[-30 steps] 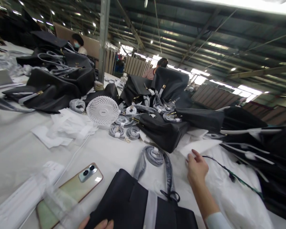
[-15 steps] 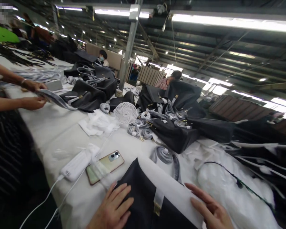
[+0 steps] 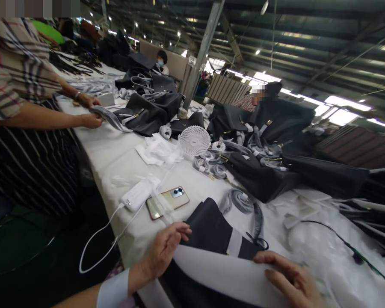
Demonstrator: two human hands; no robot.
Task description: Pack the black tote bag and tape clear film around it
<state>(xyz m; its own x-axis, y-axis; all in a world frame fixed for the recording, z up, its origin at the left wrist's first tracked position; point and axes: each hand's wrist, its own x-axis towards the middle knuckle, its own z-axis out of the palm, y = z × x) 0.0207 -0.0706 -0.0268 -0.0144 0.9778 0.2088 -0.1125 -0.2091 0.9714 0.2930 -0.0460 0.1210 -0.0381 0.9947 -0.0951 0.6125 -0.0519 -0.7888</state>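
Note:
A black handbag (image 3: pixel 211 224) with a white paper band lies on the white table (image 3: pixel 109 158) in front of me. A white sheet (image 3: pixel 224 273) is spread across the bag's near part. My left hand (image 3: pixel 165 248) curls its fingers over the sheet's left edge. My right hand (image 3: pixel 291 280) rests on the sheet's right side, fingers bent and loosely apart. A wrapped grey strap (image 3: pixel 244 203) coils just beyond the bag.
A phone (image 3: pixel 168 201) and white power bank (image 3: pixel 136 194) with a hanging cable lie left of the bag. A small white fan (image 3: pixel 194 141), tissue paper (image 3: pixel 155 149) and piled black bags (image 3: pixel 259 175) lie further back. A person (image 3: pixel 22 111) at the left handles a strap.
The view has swung left and down. The white sheet now lies across the bag, with my left hand moved from the bag's surface onto the sheet's edge.

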